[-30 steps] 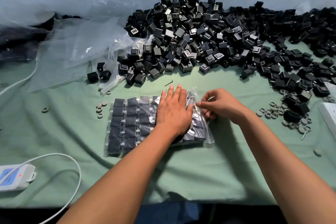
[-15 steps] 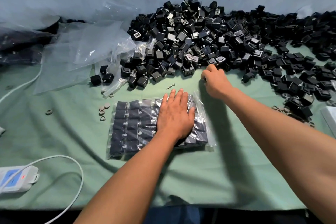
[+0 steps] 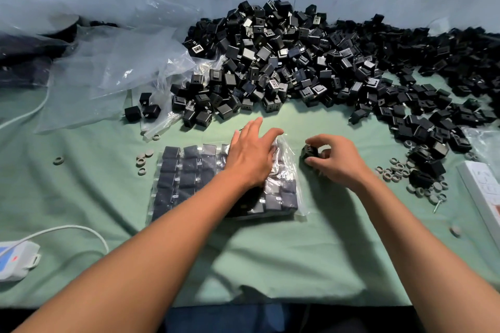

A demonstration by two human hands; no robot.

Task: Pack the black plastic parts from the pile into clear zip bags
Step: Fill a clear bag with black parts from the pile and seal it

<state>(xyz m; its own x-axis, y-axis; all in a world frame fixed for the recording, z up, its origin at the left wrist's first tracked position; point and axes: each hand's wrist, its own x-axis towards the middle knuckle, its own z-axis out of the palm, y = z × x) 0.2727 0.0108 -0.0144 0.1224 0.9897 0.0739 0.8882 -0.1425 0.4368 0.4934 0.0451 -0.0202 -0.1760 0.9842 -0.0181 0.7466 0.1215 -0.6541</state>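
Right hand (image 3: 341,162) grips one black part (image 3: 310,152) in curled fingers, just right of the zip bag's mouth.
Left hand (image 3: 250,155) lies flat with fingers straight on the filled zip bag (image 3: 189,173); the pile (image 3: 284,62) sits behind on the green surface (image 3: 270,257).

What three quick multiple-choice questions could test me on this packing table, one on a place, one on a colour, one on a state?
1. Where does the big pile of black parts lie?
A. beyond the zip bag, by the wall
B. at the table's near edge
C. on the floor

2. What colour is the table cloth?
A. red
B. green
C. yellow

3. What is the right hand doing?
A. lying flat and holding nothing
B. holding a black part in its fingers
C. pulling a cable

Answers:
A, the heap sits past the bag.
B, the cloth is pale green.
C is wrong; B, curled fingers pinch one part beside the bag.
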